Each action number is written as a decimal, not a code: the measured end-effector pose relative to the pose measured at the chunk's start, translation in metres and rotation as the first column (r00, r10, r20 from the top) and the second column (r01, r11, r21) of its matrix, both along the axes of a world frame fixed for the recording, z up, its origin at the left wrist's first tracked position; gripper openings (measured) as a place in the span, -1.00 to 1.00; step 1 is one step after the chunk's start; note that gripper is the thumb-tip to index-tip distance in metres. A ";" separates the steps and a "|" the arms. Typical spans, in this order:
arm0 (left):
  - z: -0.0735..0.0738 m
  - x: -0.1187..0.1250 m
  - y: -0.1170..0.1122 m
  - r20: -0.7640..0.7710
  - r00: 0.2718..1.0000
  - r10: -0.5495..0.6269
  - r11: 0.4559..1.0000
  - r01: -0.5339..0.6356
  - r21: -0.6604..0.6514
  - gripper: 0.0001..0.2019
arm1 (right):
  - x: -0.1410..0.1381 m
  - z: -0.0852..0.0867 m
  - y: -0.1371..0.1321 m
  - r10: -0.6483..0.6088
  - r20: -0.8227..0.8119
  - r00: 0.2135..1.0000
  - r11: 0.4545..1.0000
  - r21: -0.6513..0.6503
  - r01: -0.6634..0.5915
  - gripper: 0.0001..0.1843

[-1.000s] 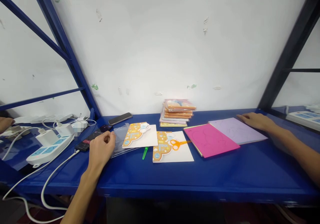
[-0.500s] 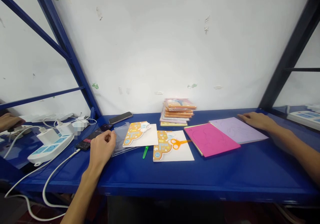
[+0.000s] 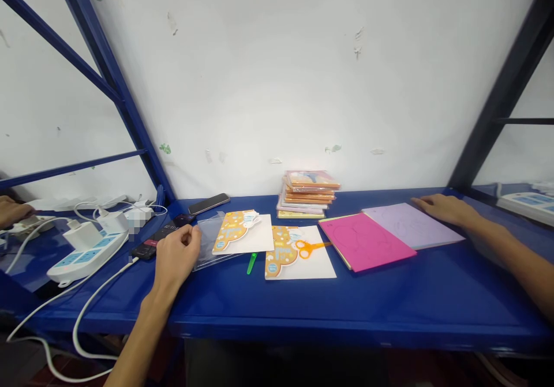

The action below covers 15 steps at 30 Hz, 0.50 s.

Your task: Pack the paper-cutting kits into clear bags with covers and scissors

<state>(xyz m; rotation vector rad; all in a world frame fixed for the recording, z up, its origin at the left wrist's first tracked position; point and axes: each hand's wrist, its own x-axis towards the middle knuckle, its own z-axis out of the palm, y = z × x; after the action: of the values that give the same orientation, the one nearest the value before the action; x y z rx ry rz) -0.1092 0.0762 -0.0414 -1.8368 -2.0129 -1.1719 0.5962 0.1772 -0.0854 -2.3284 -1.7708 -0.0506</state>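
Note:
My left hand [image 3: 175, 257] rests on the blue shelf [image 3: 389, 300], fingers curled, thumb and forefinger pinched at the edge of a clear plastic sleeve [image 3: 208, 240]. Beside it lie two white cards with orange printed shapes [image 3: 246, 234] [image 3: 294, 254]; orange scissors [image 3: 308, 248] lie on the nearer one. A green stick [image 3: 251, 263] lies between the cards. My right hand [image 3: 441, 208] lies flat, fingers stretched, on the far edge of a lilac sheet [image 3: 411, 225], next to a pink sheet [image 3: 366, 241].
A stack of paper packs [image 3: 308, 194] stands against the white wall. A phone [image 3: 208, 204] and a dark phone on a cable [image 3: 151, 244] lie at the left, near a white power strip [image 3: 86, 251] with chargers. Another person's hand [image 3: 11, 211] shows at far left.
My two hands have stayed put. The other person's hand at the far left shifted slightly.

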 end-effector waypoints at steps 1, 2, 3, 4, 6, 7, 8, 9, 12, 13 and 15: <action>0.000 0.000 0.000 0.001 1.000 -0.001 1.000 0.001 -0.002 -0.63 | -0.001 0.001 -0.001 -0.009 -0.007 1.000 1.000 -0.027 0.009 -0.33; 0.000 0.000 0.000 0.003 1.000 -0.001 1.000 0.001 -0.004 -0.63 | -0.003 0.002 -0.002 -0.016 -0.011 1.000 0.999 -0.045 0.016 -0.33; 0.000 0.000 0.000 0.004 1.000 0.000 1.000 0.000 -0.005 -0.63 | -0.004 0.003 -0.002 -0.023 -0.014 1.000 0.998 -0.059 0.022 -0.32; 0.000 0.000 -0.001 0.004 1.000 0.001 1.000 -0.001 -0.006 -0.64 | -0.005 0.004 -0.003 -0.027 -0.016 0.999 0.997 -0.070 0.026 -0.31; 0.001 0.001 -0.001 0.002 1.000 0.001 1.000 -0.001 -0.008 -0.64 | -0.006 0.005 -0.004 -0.028 -0.020 0.999 0.996 -0.084 0.027 -0.30; 0.001 0.001 -0.001 0.000 1.000 0.001 1.000 -0.001 -0.008 -0.64 | -0.006 0.006 -0.004 -0.027 -0.022 0.999 0.996 -0.088 0.025 -0.29; 0.002 0.001 -0.002 -0.002 1.000 0.000 1.000 0.000 -0.009 -0.64 | -0.007 0.006 -0.004 -0.025 -0.023 0.999 0.996 -0.089 0.023 -0.29; 0.002 0.001 -0.002 -0.004 1.000 0.000 1.000 0.000 -0.012 -0.64 | -0.007 0.006 -0.004 -0.024 -0.024 0.999 0.996 -0.088 0.021 -0.29; 0.002 0.001 -0.002 -0.006 1.000 0.001 1.000 -0.001 -0.015 -0.65 | -0.006 0.006 -0.004 -0.017 -0.023 1.000 0.997 -0.074 0.016 -0.32; 0.002 0.001 -0.001 -0.006 1.000 -0.001 1.000 0.001 -0.014 -0.66 | -0.006 0.005 -0.004 -0.014 -0.022 1.000 0.998 -0.067 0.012 -0.33; 0.002 0.001 -0.001 -0.007 1.000 -0.005 1.000 0.005 -0.013 -0.66 | -0.006 0.005 -0.004 -0.008 -0.019 1.000 0.998 -0.055 0.007 -0.35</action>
<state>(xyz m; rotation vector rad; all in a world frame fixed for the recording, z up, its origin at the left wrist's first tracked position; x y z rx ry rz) -0.1079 0.0748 -0.0398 -1.8502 -2.0179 -1.1556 0.5907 0.1735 -0.0803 -2.3655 -1.7763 0.0196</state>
